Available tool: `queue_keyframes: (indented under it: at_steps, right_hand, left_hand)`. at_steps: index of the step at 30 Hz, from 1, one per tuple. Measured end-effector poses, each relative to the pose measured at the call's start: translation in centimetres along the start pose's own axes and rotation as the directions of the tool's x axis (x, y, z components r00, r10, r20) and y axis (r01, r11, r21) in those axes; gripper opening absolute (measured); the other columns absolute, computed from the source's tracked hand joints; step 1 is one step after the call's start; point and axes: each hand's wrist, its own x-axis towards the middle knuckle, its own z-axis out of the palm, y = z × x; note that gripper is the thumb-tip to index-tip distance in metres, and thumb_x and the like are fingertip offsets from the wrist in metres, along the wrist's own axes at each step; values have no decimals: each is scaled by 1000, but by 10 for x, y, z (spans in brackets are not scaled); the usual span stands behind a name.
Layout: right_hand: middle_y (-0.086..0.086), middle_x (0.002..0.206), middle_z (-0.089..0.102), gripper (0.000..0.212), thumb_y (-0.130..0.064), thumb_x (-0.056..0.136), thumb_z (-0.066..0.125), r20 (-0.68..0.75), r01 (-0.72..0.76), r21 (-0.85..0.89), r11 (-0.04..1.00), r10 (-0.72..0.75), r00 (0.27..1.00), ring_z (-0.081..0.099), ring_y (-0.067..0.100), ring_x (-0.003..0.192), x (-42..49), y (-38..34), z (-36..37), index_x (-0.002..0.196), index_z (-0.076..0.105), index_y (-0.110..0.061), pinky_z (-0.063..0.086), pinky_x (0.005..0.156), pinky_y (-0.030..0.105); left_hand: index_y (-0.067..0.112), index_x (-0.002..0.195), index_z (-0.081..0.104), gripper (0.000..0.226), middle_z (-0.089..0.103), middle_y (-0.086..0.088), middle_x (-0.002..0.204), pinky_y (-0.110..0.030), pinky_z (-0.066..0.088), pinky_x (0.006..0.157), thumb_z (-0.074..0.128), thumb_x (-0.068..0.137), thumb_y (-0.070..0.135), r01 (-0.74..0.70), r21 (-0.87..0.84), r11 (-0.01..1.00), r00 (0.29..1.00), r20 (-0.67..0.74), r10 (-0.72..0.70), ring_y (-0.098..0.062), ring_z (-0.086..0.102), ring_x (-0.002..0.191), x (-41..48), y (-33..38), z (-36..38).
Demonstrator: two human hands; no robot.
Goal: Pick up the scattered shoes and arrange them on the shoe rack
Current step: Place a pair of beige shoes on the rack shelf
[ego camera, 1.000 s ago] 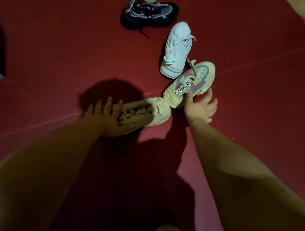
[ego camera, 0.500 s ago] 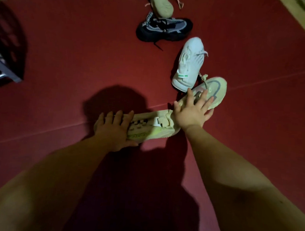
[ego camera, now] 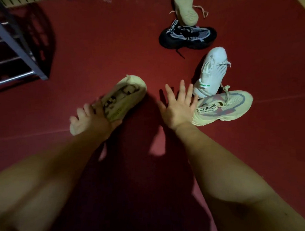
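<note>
Five shoes in plain sight, none seen on the shoe rack (ego camera: 18,53).

Item 1: cream shoe (ego camera: 120,99), pale, soft-sided, opening upward. It is the nearest to the rack, just right of its corner post. The left hand (ego camera: 92,120) grips its near end, fingers curled round it.

The right hand (ego camera: 179,108) is spread flat and holds nothing, farther right of the rack, beside the cream-and-pink sneaker (ego camera: 223,107).

Hazard: an end-only hold may let the far end sag and slip free. The sneaker's loose lace could catch on rack bars.

One wide-angle head camera looks forward and steeply down, close over the red floor (ego camera: 107,46).
</note>
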Motion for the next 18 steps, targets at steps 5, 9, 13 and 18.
queue_keyframes:
  at_steps: [5, 9, 13, 18]
  right_hand:
    - [6, 159, -10, 65, -55, 93, 40, 80, 42, 57, 998, -46, 996, -18, 31, 144, 35, -22, 8, 150, 13, -36, -9, 115, 49]
    - [2, 159, -13, 71, -61, 93, 33, 343, -4, -67, 998, 26, 939, -14, 27, 145, 59, -10, 20, 150, 0, -35, -3, 117, 45]
    - [2, 159, -13, 77, -60, 93, 38, 516, 47, -157, 986, 41, 856, -7, 29, 146, 68, -12, 6, 151, -4, -32, 11, 116, 46]
    - [12, 158, -14, 84, -54, 92, 46, 612, 70, -115, 991, 15, 791, -12, 36, 144, 68, -21, -64, 151, -9, -26, 4, 117, 52]
  left_hand:
    - [25, 146, -23, 101, -18, -15, 155, -52, 1, 116, 38, 82, 74, -200, 62, 978, 976, 97, 193, -39, -12, 143, 23, 12, -14]
    - [29, 145, -26, 92, -22, -10, 156, -48, 1, 117, 30, 85, 72, -243, 68, 968, 949, 225, 223, -37, -14, 143, 34, 17, -14]
    - [30, 147, -21, 90, -20, -8, 157, -47, 1, 117, 38, 88, 65, -188, 98, 977, 904, 407, 133, -36, -13, 143, 35, 26, -42]
    - [37, 146, -17, 83, -27, -4, 154, -50, -7, 114, 34, 88, 67, -147, 166, 975, 875, 481, 50, -36, -22, 141, 22, 57, -116]
